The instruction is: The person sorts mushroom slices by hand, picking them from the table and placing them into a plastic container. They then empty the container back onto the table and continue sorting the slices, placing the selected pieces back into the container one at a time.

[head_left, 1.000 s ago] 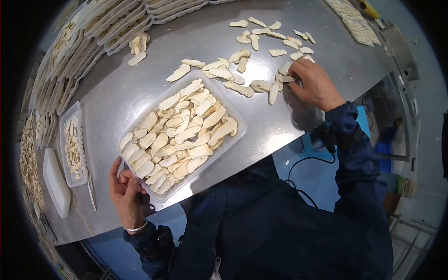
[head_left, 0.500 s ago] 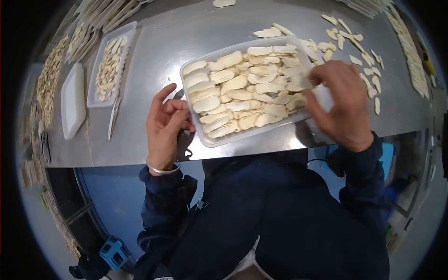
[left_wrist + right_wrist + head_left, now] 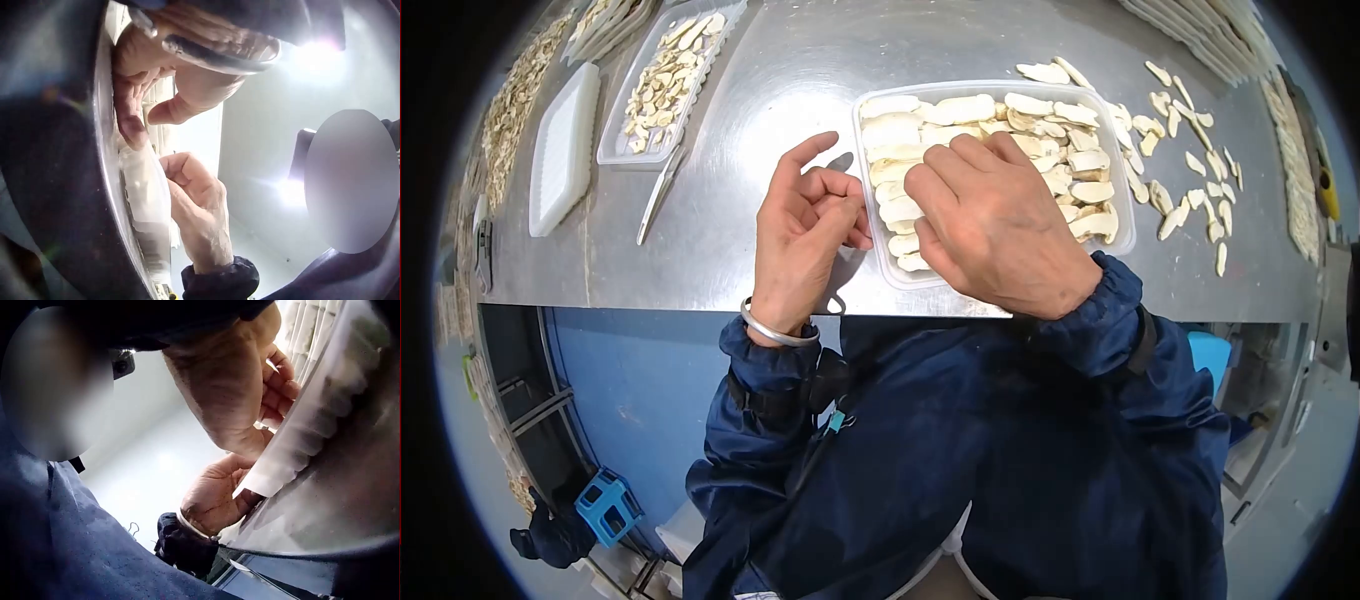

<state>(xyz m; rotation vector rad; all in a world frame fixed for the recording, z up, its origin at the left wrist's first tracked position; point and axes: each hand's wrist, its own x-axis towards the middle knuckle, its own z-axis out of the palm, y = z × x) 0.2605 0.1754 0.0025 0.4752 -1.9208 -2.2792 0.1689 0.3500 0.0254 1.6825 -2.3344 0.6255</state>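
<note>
A clear plastic tray [image 3: 1128, 235] filled with layered pale mushroom slices [image 3: 1090, 162] lies near the table's front edge. Over its left half is my right hand [image 3: 1005, 230], knuckles up and fingers bent down toward the slices; whether a slice is between the fingertips is hidden. In the left wrist view that right hand [image 3: 203, 215] is above the tray, thumb near the fingers. Beside the tray's left edge, my left hand [image 3: 800, 240] is palm up with loosely bent fingers. Its fingertips are at the tray's side in the left wrist view [image 3: 169, 81].
Loose slices [image 3: 1165, 195] are scattered right of the tray. At the left are a smaller tray of slices [image 3: 662, 95], a white tray [image 3: 565, 150] and a tweezer-like metal tool [image 3: 660, 195]. Stacked trays [image 3: 1200, 35] stand at the back right.
My right hand has moved left from the loose slices to over the filled tray. My left hand stays by the tray's left edge. The head view has shifted and turned.
</note>
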